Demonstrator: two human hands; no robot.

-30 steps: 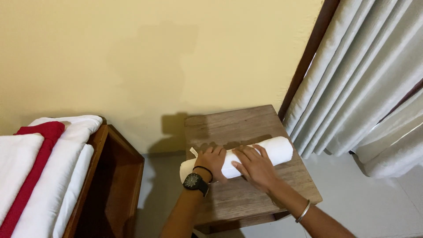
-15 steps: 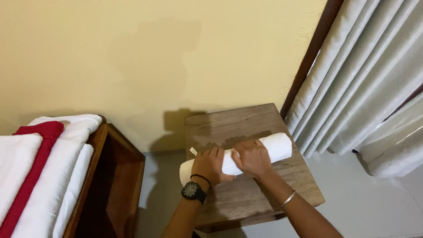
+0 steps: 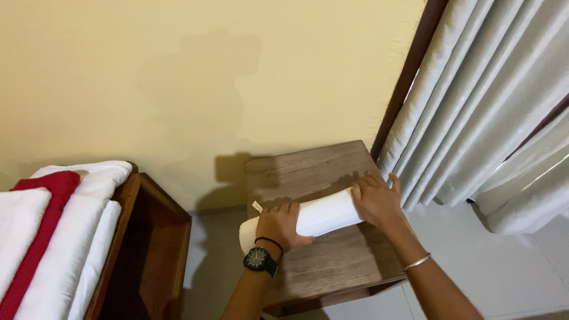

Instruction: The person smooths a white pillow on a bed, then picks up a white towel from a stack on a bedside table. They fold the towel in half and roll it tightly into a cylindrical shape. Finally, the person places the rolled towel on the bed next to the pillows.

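A rolled white towel (image 3: 323, 214) lies across a small wooden side table (image 3: 332, 266). My left hand (image 3: 283, 224), with a black watch and a thin band at the wrist, presses on the roll's left part. Over the roll's right end, near the table's right edge, my right hand (image 3: 375, 198) lies with its fingers spread; a metal bangle circles that wrist. A small tag sticks out at the towel's left end.
A wooden bed frame (image 3: 148, 249) stands at the left with white bedding (image 3: 65, 237) and a red runner (image 3: 38, 237) on it. Grey curtains (image 3: 492, 112) hang at the right beside a dark wooden post. A yellow wall is behind; pale floor tiles surround the table.
My right hand has slid from the middle of the roll to its right end. The left hand stays on the left part. The view has shifted slightly.
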